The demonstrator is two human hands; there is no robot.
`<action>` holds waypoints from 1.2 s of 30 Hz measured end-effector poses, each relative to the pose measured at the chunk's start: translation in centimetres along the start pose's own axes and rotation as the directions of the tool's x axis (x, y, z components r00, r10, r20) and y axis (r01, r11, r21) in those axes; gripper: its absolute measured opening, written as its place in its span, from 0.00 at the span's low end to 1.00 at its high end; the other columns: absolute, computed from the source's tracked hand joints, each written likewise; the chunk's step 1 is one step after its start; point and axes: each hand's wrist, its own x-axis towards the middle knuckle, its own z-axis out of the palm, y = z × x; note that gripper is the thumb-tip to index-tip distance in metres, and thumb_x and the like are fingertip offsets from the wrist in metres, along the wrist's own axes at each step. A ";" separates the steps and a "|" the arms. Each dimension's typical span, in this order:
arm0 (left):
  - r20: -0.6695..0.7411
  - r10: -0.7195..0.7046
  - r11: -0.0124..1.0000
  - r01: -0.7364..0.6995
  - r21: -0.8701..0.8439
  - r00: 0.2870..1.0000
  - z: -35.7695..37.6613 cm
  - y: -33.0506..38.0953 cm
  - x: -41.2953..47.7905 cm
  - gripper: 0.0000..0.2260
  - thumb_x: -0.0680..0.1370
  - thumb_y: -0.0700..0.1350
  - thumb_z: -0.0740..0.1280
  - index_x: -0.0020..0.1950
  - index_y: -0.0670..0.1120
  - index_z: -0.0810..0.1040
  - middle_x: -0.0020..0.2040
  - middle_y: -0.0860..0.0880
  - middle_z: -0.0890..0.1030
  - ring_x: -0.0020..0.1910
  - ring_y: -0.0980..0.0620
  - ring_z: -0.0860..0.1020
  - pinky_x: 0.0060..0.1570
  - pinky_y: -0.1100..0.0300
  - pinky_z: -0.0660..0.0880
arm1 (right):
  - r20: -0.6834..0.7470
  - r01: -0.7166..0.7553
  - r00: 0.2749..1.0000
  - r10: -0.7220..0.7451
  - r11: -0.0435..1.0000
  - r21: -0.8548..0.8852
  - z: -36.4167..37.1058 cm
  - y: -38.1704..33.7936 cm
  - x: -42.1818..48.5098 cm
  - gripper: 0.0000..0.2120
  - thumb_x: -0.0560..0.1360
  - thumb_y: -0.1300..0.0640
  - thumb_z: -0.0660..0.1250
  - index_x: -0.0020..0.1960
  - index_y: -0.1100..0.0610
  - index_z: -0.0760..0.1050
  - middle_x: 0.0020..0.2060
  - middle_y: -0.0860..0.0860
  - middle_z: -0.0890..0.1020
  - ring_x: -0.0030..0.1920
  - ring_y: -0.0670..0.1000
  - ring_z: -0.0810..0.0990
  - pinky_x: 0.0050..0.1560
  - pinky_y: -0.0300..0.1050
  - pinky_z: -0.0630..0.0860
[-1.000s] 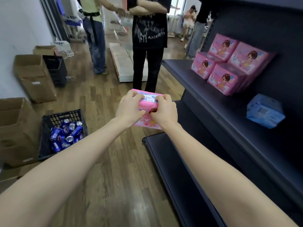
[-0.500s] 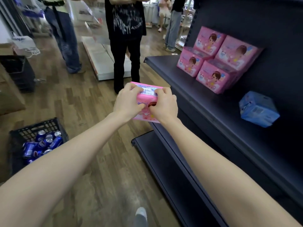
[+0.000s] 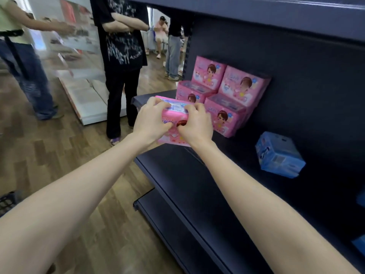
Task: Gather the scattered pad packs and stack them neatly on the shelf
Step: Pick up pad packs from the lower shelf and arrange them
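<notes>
I hold a pink pad pack (image 3: 173, 115) in both hands over the front edge of the dark shelf (image 3: 197, 171). My left hand (image 3: 152, 121) grips its left side and my right hand (image 3: 195, 125) grips its right side, fingers curled over the top. Just behind and to the right, several pink pad packs (image 3: 225, 95) stand stacked in two layers against the shelf's back panel. A blue pad pack (image 3: 278, 155) lies alone farther right on the same shelf.
A lower shelf (image 3: 177, 234) juts out below. A person in black (image 3: 122, 56) stands on the wood floor close to the shelf's end; another in jeans (image 3: 23, 66) stands at the left. A black crate's corner (image 3: 7, 200) shows at the left edge.
I have moved closer to the shelf, and the pack in my hands has come to the shelf's front edge, near the pink stack. The can crate has slid almost out of view.
</notes>
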 end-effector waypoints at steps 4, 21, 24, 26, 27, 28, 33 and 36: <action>-0.022 0.038 0.998 -0.039 -0.039 0.999 1.3 1.3 3.1 0.22 0.70 0.44 0.72 0.64 0.45 0.74 0.63 0.46 0.70 0.62 0.45 0.71 0.59 0.53 0.69 | -0.048 0.000 0.999 0.000 1.000 -0.005 -0.9 1.5 2.8 0.23 0.72 0.57 0.66 0.66 0.56 0.70 0.65 0.54 0.69 0.60 0.62 0.71 0.53 0.49 0.72; -0.040 0.202 0.964 -0.206 -0.168 0.979 2.7 1.6 14.5 0.23 0.67 0.44 0.73 0.61 0.45 0.77 0.60 0.43 0.74 0.60 0.43 0.73 0.57 0.55 0.70 | -0.188 -0.139 0.975 0.116 0.984 -0.115 -2.4 1.8 11.0 0.22 0.75 0.53 0.65 0.68 0.53 0.67 0.67 0.51 0.67 0.63 0.60 0.68 0.45 0.44 0.66; -0.019 0.241 0.951 -0.240 -0.197 0.970 2.5 1.0 16.9 0.23 0.67 0.44 0.73 0.62 0.47 0.77 0.61 0.43 0.76 0.58 0.43 0.75 0.56 0.57 0.71 | -0.219 -0.194 0.961 0.169 0.976 -0.096 -2.1 1.0 12.6 0.22 0.75 0.53 0.64 0.68 0.52 0.67 0.67 0.51 0.67 0.63 0.60 0.67 0.47 0.46 0.69; -0.002 0.250 0.943 -0.244 -0.225 0.968 2.6 0.5 18.4 0.23 0.68 0.44 0.73 0.63 0.48 0.77 0.61 0.44 0.75 0.58 0.44 0.75 0.56 0.58 0.70 | -0.241 -0.217 0.952 0.188 0.971 -0.102 -1.9 0.4 13.6 0.22 0.75 0.53 0.64 0.68 0.52 0.68 0.66 0.51 0.68 0.62 0.60 0.68 0.50 0.47 0.70; 0.004 0.261 0.940 -0.253 -0.230 0.965 2.6 0.2 19.1 0.23 0.68 0.45 0.73 0.63 0.48 0.77 0.61 0.45 0.75 0.58 0.44 0.75 0.57 0.58 0.70 | -0.256 -0.230 0.946 0.197 0.967 -0.106 -1.8 0.2 14.0 0.21 0.75 0.53 0.64 0.67 0.52 0.68 0.66 0.51 0.69 0.62 0.60 0.68 0.50 0.47 0.70; 0.008 0.279 0.935 -0.270 -0.232 0.960 2.7 0.0 19.7 0.23 0.68 0.45 0.73 0.63 0.47 0.77 0.61 0.45 0.75 0.58 0.45 0.75 0.56 0.59 0.70 | -0.273 -0.245 0.939 0.208 0.963 -0.110 -1.7 -0.1 14.4 0.21 0.75 0.53 0.64 0.67 0.51 0.68 0.65 0.51 0.70 0.62 0.60 0.68 0.51 0.46 0.70; 0.015 0.355 0.896 -0.335 -0.293 0.935 2.8 -1.0 22.5 0.22 0.68 0.45 0.74 0.61 0.47 0.77 0.60 0.46 0.75 0.58 0.47 0.75 0.54 0.64 0.68 | -0.353 -0.308 0.901 0.253 0.945 -0.111 -1.2 -1.1 16.0 0.21 0.75 0.53 0.65 0.67 0.50 0.69 0.65 0.51 0.70 0.62 0.60 0.68 0.50 0.46 0.70; -0.004 0.407 0.862 -0.386 -0.329 0.913 2.7 -1.2 23.6 0.22 0.68 0.44 0.74 0.61 0.47 0.78 0.60 0.44 0.75 0.58 0.46 0.75 0.55 0.62 0.68 | -0.390 -0.331 0.882 0.263 0.936 -0.117 -1.1 -1.5 16.9 0.20 0.75 0.54 0.64 0.67 0.50 0.70 0.65 0.50 0.69 0.63 0.59 0.67 0.49 0.45 0.69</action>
